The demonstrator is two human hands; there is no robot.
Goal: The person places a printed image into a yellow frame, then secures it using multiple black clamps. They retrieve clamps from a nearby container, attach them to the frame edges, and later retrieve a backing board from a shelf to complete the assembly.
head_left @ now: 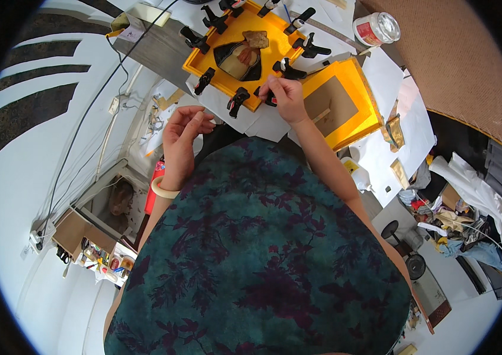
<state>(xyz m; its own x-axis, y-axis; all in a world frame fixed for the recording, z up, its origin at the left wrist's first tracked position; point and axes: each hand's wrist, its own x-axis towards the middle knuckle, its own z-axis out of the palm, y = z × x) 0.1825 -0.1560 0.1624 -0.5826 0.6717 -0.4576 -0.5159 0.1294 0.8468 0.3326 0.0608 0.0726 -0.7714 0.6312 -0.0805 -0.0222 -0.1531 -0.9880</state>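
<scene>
- A cluttered room with white walls surrounds a work table, where white paper (390, 64) lies under and around the work; a jar (376, 29) stands at the far right.
- The yellow frame (189, 63) sits in front of the person, with a dark-and-tan piece (238, 61) inside it and a small brown piece (256, 39) at that piece's upper end.
- Black clamps stand around the frame on all its sides, so the clamping looks well along; how firmly each one bites cannot be told.
- The right hand (286, 97) is narrow, fingertips drawn together at a black clamp (271, 98) on the frame's near right edge; the hand partly hides it, so I cannot tell whether it is gripped.
- The left hand (183, 139) is loosely curled and half open, near the frame's near left side but apart from it, with nothing seen in it.
- A second yellow frame (370, 111), holding a grey-brown panel (339, 97), lies just to the right; no clamps seem fixed to it, so any such work there appears not yet done.
</scene>
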